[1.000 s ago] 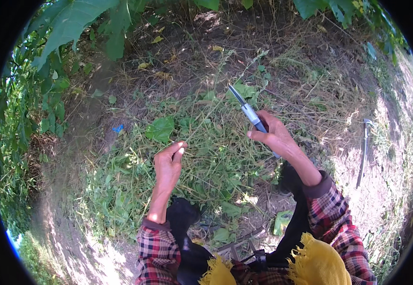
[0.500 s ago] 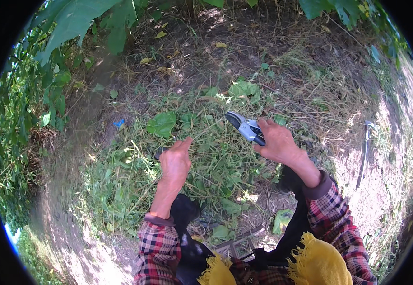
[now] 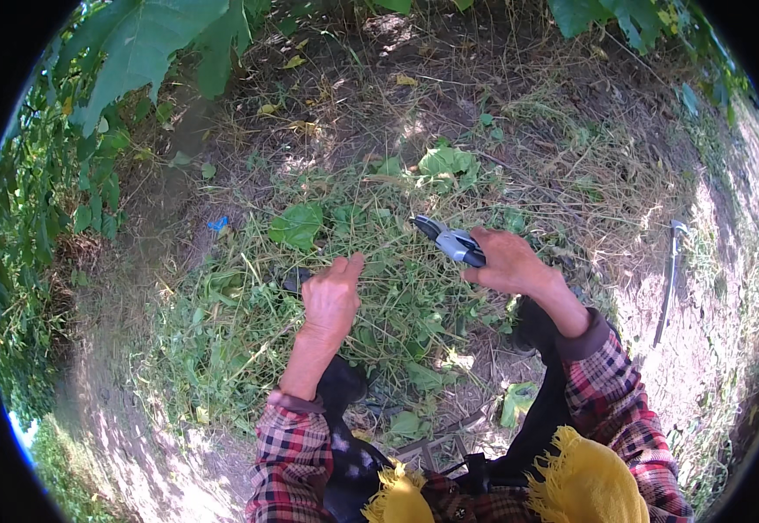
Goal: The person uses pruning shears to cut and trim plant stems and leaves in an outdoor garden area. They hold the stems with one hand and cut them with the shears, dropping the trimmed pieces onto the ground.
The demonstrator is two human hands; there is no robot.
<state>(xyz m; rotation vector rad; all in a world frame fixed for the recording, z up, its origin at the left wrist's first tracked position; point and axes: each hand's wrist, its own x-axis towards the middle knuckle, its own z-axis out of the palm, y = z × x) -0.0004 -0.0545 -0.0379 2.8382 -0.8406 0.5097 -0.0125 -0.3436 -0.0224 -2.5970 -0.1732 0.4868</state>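
My right hand (image 3: 512, 261) is wrapped round a pair of pruning shears (image 3: 459, 246) with grey-and-black handles. Their dark blades point up and left, over a heap of cut green weeds and stems (image 3: 405, 305). To the left, my left hand (image 3: 330, 296) is closed above the same heap, its index finger reaching toward the shears. Thin stems lie by its fingertips, but what it grips is hidden. A dark object (image 3: 294, 280) shows beside its knuckles, partly covered; I cannot tell what it is. A broad green leaf (image 3: 297, 227) lies just beyond this hand.
A long, thin, curved tool (image 3: 669, 283) lies on the ground at the right. There is a small blue scrap (image 3: 218, 224) at the left. Leafy branches (image 3: 148, 52) hang across the upper left. My dark-clad legs and a yellow fringed cloth (image 3: 593, 479) are at the bottom.
My left hand has moved slightly right. The shears have tilted in my right hand, their blade tip dropping a little and their outline looking narrower.
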